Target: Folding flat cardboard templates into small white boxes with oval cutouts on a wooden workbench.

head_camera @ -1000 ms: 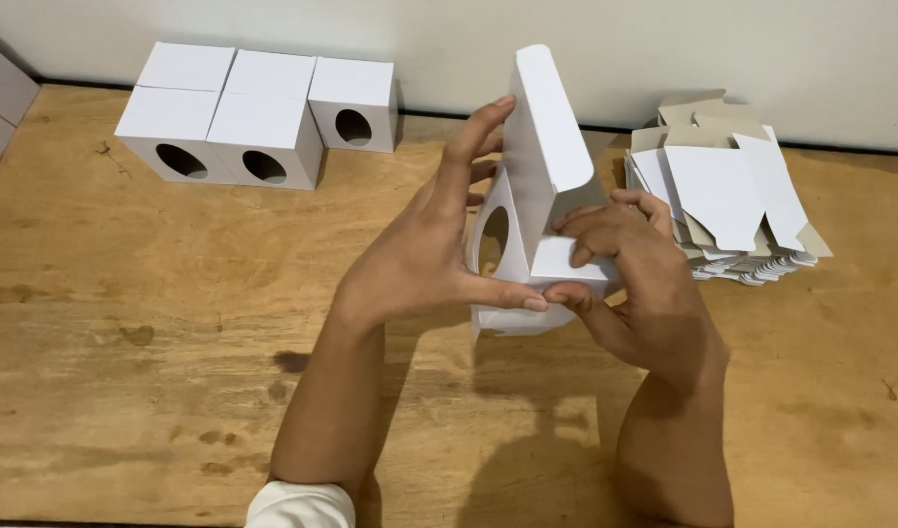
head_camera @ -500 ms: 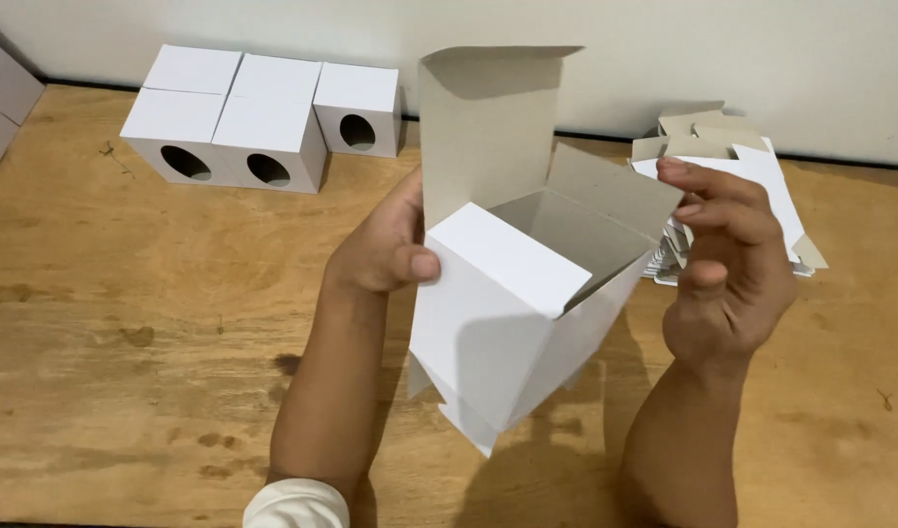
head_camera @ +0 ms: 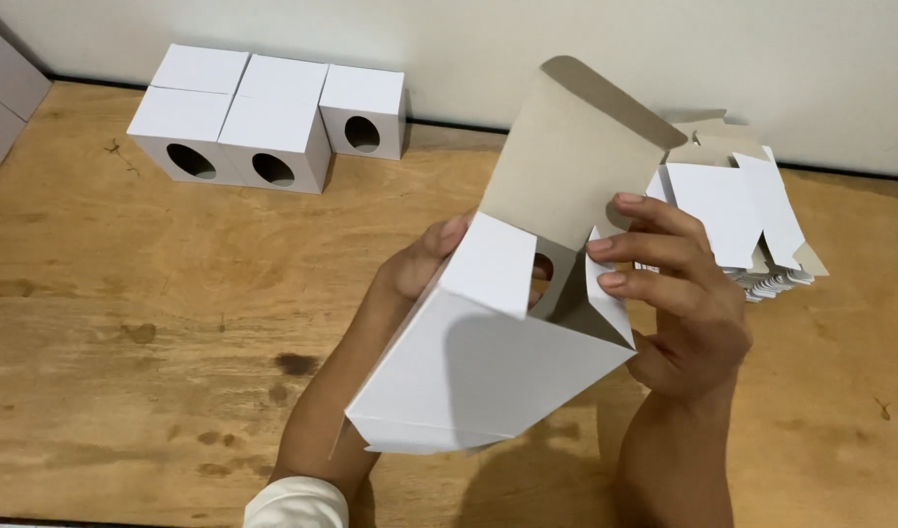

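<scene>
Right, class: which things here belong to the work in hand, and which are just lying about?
In hand:
- white carton, top flap open
- left hand behind it
- right hand at its side flap

Lying about:
- finished cartons with round holes
- stack of flat carton blanks
- wooden table

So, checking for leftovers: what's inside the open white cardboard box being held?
Inside the white cardboard box only grey inner walls and a round hole show; a side flap hides the bottom.
</scene>
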